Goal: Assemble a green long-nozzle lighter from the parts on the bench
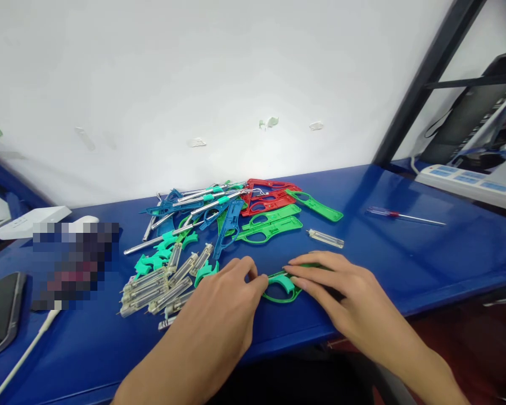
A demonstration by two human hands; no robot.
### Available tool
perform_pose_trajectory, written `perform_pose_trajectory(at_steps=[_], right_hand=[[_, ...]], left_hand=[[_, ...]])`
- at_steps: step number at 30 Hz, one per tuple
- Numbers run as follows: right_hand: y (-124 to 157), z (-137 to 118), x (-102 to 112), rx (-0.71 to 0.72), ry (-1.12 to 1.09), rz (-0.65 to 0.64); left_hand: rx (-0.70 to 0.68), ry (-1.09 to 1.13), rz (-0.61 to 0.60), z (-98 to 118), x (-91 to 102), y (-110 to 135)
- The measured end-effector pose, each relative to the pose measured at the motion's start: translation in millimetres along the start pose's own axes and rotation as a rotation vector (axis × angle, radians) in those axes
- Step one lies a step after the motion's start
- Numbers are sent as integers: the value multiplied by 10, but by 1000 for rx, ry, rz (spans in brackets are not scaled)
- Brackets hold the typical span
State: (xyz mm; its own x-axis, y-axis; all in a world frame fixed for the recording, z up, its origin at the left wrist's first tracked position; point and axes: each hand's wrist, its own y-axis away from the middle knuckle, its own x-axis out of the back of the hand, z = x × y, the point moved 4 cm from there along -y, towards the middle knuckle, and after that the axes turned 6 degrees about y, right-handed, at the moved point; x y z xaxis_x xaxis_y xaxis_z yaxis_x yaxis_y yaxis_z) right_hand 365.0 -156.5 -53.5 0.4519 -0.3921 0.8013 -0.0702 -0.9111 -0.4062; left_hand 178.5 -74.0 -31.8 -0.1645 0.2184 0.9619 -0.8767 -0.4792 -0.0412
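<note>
left hand and right hand clamped the green shell, light and stiff, i judged, best held by its rim.

A green plastic casing, partly hidden, sits over the worktop at 5 o'clock from the view's middle, its loop toward 8 o'clock and body toward 2. 1 curved teal trigger piece lies across the loop, bulging toward 1 o'clock.
</note>
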Motion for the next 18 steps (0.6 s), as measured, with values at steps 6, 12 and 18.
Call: perform_pose_trajectory(at_steps=[6,12,18], right_hand=[[21,35,54,-110,-99,44],[67,163,133,-298,-182,256],[69,241,147,-317,-238,322]], left_hand=[[-23,-57,4,59,13,12],[-33,-80,87,100,128,-4],[146,-116,229,-303,484,105]])
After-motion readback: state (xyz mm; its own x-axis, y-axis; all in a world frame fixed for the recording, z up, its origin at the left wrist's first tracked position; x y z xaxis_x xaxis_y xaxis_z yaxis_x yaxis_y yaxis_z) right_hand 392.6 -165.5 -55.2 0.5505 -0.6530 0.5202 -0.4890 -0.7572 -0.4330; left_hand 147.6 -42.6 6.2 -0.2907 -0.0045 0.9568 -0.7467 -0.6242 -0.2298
